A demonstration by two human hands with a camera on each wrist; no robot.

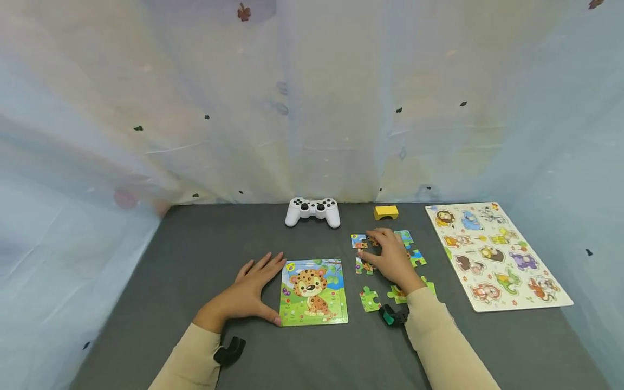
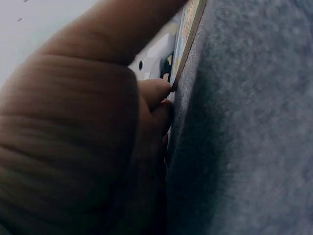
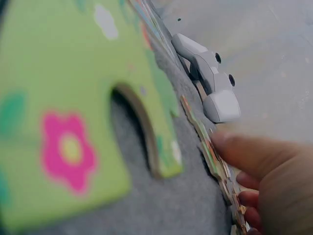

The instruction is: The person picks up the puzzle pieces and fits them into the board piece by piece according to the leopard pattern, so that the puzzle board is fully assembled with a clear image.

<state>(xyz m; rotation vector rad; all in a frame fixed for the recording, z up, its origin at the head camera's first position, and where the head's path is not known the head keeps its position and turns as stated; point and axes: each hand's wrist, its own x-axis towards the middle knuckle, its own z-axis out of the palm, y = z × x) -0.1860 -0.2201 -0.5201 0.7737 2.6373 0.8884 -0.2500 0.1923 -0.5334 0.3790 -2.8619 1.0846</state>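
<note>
A square leopard-cub picture board (image 1: 312,311) lies on the dark cloth. Along its left edge rests my left hand (image 1: 245,292), fingers spread, with the thumb at the lower left corner. Several loose jigsaw pieces lie to the right of the board, among them a green piece (image 1: 370,299) close to my right wrist. Over the upper pieces is my right hand (image 1: 392,261), thumb and forefinger apart above a leopard-print piece (image 1: 359,241). The palm covers some pieces. In the right wrist view, a green piece with a pink flower (image 3: 68,152) looms near the camera, and the thumb (image 3: 244,149) reaches over the pieces.
A white game controller (image 1: 312,211) sits at the back of the table, with a yellow arch block (image 1: 386,212) to its right. A large animal puzzle board (image 1: 497,257) lies on the right side. Behind the table hangs a pale printed curtain (image 1: 331,108).
</note>
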